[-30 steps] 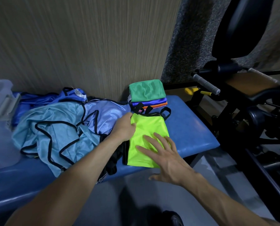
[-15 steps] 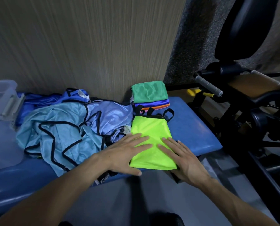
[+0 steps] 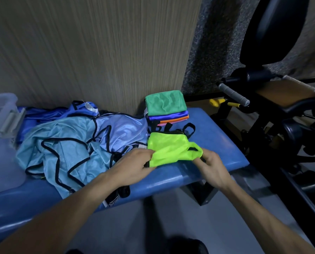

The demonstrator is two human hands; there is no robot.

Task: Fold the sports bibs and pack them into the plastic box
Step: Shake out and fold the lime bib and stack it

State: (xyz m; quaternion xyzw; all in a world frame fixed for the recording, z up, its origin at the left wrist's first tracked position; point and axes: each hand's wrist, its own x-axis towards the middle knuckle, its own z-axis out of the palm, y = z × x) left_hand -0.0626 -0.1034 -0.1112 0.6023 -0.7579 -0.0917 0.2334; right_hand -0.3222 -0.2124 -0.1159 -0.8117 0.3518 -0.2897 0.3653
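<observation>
Left hand (image 3: 134, 163) and right hand (image 3: 212, 166) each pinch a near corner of the neon yellow bib (image 3: 171, 150); beyond them, 1 folded stack (image 3: 166, 109).

Scene was dim, with a cool bluish cast. Soft sheen ran along the blue bench (image 3: 217, 143) edge. Floor under the bench lay in deep shadow. Wide-angle bending showed at frame edges; right-side equipment (image 3: 281, 125) was nearly black.

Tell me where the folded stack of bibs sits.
In the head view, the folded stack sits at the blue bench's far right end, against the wall, just behind the neon-yellow bib.
</observation>
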